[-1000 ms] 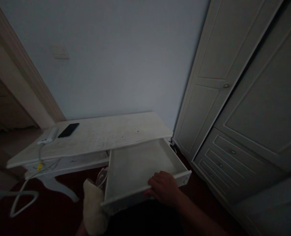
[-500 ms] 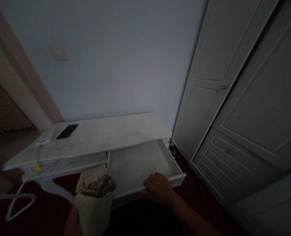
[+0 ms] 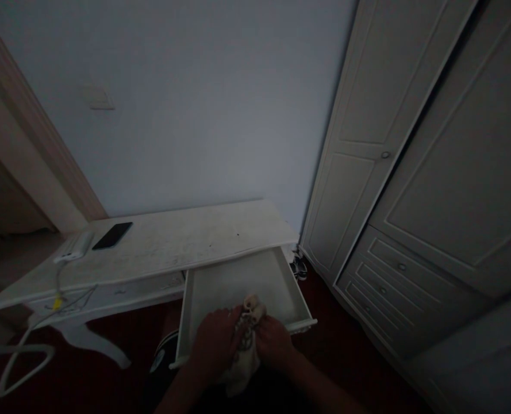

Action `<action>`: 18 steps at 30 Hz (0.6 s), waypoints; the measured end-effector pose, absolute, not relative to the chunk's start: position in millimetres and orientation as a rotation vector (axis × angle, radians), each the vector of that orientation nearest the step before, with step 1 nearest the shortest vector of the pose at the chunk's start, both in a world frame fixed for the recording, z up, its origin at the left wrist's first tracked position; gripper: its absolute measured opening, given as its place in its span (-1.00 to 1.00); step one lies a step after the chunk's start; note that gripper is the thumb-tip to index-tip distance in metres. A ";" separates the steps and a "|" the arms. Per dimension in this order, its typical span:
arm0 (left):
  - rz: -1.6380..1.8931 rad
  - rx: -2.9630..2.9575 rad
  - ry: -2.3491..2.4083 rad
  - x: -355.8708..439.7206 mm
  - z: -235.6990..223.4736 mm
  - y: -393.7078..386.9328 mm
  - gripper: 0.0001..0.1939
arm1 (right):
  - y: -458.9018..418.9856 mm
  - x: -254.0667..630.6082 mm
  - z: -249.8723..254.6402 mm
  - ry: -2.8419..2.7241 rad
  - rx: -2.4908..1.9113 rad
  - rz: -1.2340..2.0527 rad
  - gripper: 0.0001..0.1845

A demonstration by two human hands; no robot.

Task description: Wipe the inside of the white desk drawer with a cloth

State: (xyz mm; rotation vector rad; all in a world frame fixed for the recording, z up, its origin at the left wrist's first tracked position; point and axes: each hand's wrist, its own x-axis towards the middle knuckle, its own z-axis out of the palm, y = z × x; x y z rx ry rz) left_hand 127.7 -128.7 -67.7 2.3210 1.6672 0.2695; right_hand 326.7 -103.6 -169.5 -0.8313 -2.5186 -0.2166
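Both of my hands are together over the front of a pulled-out white drawer (image 3: 203, 296). Between them is a bunched cream cloth (image 3: 247, 345) with a grey-brown pattern. My left hand (image 3: 217, 338) is closed on its left side, and my right hand (image 3: 275, 340) grips its right side. Part of the cloth hangs below my hands. The drawer's inside shows bare white boards around my hands. Its front edge is mostly hidden behind my hands and the cloth.
The drawer belongs to a white desk (image 3: 186, 236) against the wall. A dark phone (image 3: 112, 236) and a white power strip (image 3: 75, 247) with a cable lie at its left end. A white wardrobe (image 3: 345, 190) stands to the right. Shoes (image 3: 299, 268) sit on the floor by the desk.
My right hand has let go of the drawer's front edge. My left hand has brought the cloth right, to the drawer, where both hands now bunch it. The drawer stays open.
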 end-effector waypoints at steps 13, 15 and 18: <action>-0.005 2.424 1.701 66.8 -89.3 -158.3 -0.29 | -111.4 427.7 -136.0 -2.345 -1.133 -0.251 -0.32; 0.017 2.425 1.676 68.0 -87.3 -159.6 -0.31 | -112.5 458.3 -134.6 -2.245 -1.331 -0.179 -0.16; 0.000 2.405 1.656 96.4 -77.3 -156.0 -0.32 | -115.4 476.3 -139.7 -2.150 -1.468 0.126 -0.06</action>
